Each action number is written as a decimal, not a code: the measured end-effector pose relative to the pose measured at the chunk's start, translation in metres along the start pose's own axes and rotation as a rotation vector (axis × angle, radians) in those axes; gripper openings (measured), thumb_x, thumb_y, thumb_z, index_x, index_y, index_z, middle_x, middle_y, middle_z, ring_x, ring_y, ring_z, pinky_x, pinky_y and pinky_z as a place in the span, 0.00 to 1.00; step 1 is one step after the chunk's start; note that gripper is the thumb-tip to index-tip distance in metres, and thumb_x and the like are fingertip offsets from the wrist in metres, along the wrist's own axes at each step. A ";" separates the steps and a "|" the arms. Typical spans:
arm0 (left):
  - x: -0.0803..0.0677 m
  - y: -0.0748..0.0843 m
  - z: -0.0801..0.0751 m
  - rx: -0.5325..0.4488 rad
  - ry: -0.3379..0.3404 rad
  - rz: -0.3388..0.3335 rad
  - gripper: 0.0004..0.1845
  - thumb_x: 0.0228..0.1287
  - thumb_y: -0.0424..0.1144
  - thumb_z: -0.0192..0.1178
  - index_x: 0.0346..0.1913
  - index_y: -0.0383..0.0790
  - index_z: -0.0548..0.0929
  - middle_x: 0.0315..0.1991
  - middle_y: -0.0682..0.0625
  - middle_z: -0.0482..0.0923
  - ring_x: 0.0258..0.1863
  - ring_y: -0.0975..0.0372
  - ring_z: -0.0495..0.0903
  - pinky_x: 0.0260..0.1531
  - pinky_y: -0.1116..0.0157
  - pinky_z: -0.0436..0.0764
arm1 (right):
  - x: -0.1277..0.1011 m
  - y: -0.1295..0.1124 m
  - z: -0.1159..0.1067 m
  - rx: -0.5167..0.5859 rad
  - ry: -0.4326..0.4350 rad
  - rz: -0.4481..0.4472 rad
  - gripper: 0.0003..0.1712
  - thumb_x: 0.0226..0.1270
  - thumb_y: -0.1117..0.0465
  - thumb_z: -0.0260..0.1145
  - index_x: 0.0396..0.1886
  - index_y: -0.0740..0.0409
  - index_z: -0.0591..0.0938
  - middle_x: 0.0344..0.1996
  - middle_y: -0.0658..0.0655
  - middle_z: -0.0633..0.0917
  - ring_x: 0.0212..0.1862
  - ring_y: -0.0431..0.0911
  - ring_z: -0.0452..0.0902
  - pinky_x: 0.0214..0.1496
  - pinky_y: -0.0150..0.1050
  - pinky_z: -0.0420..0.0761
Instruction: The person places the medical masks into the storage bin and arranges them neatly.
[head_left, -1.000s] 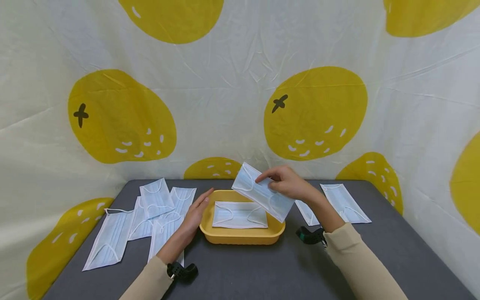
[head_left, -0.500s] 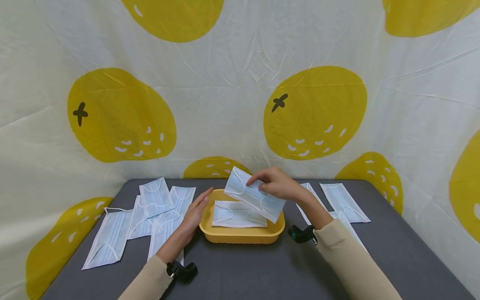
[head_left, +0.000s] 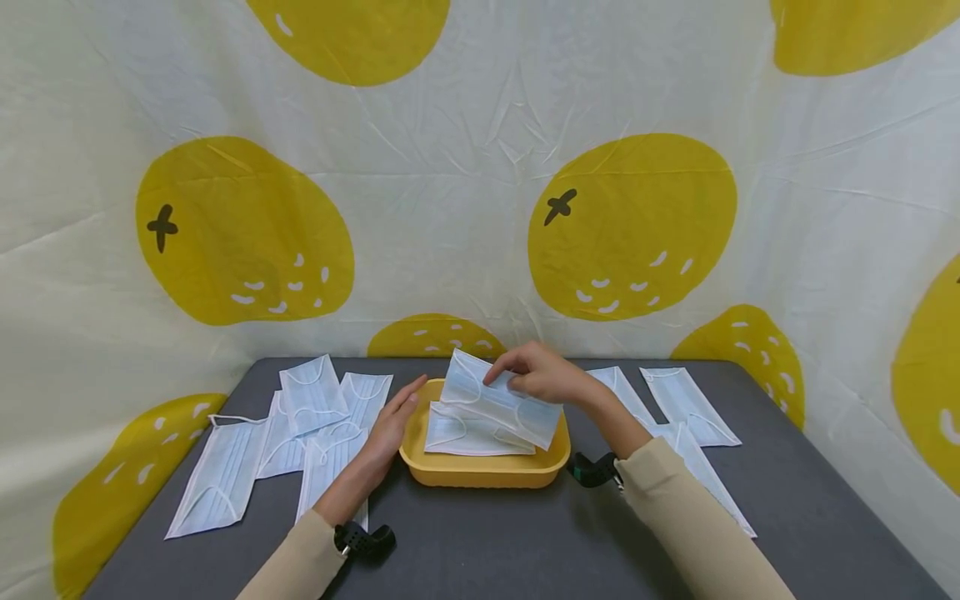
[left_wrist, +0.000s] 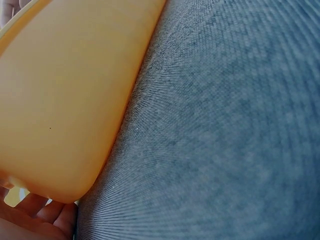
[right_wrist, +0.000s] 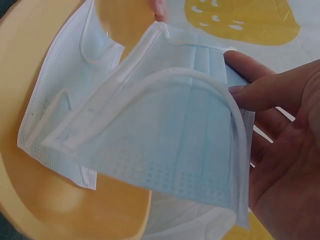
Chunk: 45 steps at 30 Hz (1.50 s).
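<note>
A face mask (head_left: 498, 400) is held over the yellow tray (head_left: 480, 475), at 12 o'clock.
It is pinched by the right hand (head_left: 543, 375); the tray's 9 o'clock rim is steadied by the flat left hand (head_left: 390, 429). It should be laid squarely on the mask already inside (head_left: 468, 433).

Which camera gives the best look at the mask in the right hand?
The right wrist view: the held mask fills the frame, pleats and ear loop clear, pinched by the right hand above the yellow tray. The head view shows it small. The left wrist view shows only tray and table.
</note>
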<state>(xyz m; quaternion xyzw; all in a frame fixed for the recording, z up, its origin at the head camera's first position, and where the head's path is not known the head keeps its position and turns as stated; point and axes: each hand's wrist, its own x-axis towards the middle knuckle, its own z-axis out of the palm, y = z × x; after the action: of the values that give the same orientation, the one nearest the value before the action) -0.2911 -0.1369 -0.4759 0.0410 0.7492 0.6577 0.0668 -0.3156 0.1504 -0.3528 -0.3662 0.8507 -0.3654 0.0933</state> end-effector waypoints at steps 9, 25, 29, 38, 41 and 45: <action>0.000 -0.002 0.001 -0.009 0.006 0.019 0.25 0.86 0.47 0.39 0.80 0.52 0.64 0.83 0.46 0.56 0.83 0.49 0.53 0.81 0.45 0.52 | 0.010 0.001 0.008 -0.022 -0.042 -0.006 0.22 0.64 0.77 0.57 0.45 0.55 0.91 0.46 0.55 0.91 0.38 0.44 0.74 0.49 0.39 0.74; 0.001 -0.003 0.000 -0.010 0.002 0.018 0.25 0.86 0.48 0.39 0.80 0.54 0.64 0.83 0.47 0.55 0.83 0.50 0.51 0.82 0.45 0.49 | 0.022 0.006 0.022 0.052 -0.159 0.058 0.23 0.63 0.79 0.55 0.43 0.56 0.91 0.47 0.54 0.91 0.46 0.46 0.76 0.47 0.37 0.74; 0.001 -0.004 0.000 -0.005 -0.001 0.006 0.25 0.86 0.49 0.39 0.80 0.55 0.64 0.83 0.47 0.54 0.84 0.49 0.51 0.82 0.45 0.49 | 0.023 0.009 0.025 0.042 -0.172 0.073 0.24 0.63 0.79 0.55 0.43 0.55 0.91 0.48 0.54 0.90 0.48 0.45 0.77 0.48 0.37 0.75; 0.000 -0.003 -0.001 -0.012 -0.009 0.005 0.26 0.86 0.49 0.39 0.80 0.55 0.64 0.83 0.47 0.55 0.83 0.49 0.52 0.82 0.44 0.50 | 0.028 0.015 0.030 0.017 -0.182 0.052 0.23 0.62 0.78 0.54 0.42 0.56 0.91 0.47 0.54 0.90 0.41 0.46 0.74 0.42 0.36 0.73; 0.001 -0.003 -0.001 -0.015 -0.010 0.003 0.26 0.86 0.49 0.39 0.80 0.54 0.63 0.83 0.47 0.55 0.83 0.49 0.52 0.82 0.45 0.50 | 0.030 0.015 0.031 0.003 -0.186 0.050 0.23 0.61 0.78 0.54 0.42 0.56 0.91 0.47 0.54 0.90 0.40 0.45 0.74 0.42 0.36 0.72; 0.001 -0.003 -0.001 -0.011 -0.006 0.001 0.26 0.86 0.49 0.39 0.80 0.55 0.64 0.83 0.47 0.55 0.83 0.49 0.52 0.82 0.44 0.50 | 0.032 0.016 0.031 -0.018 -0.193 0.049 0.25 0.61 0.79 0.53 0.42 0.55 0.91 0.48 0.55 0.90 0.37 0.43 0.72 0.41 0.35 0.71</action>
<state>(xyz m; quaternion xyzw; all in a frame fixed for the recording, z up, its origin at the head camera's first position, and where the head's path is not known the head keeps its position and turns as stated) -0.2923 -0.1377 -0.4791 0.0431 0.7453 0.6618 0.0688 -0.3339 0.1186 -0.3828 -0.3796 0.8497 -0.3184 0.1803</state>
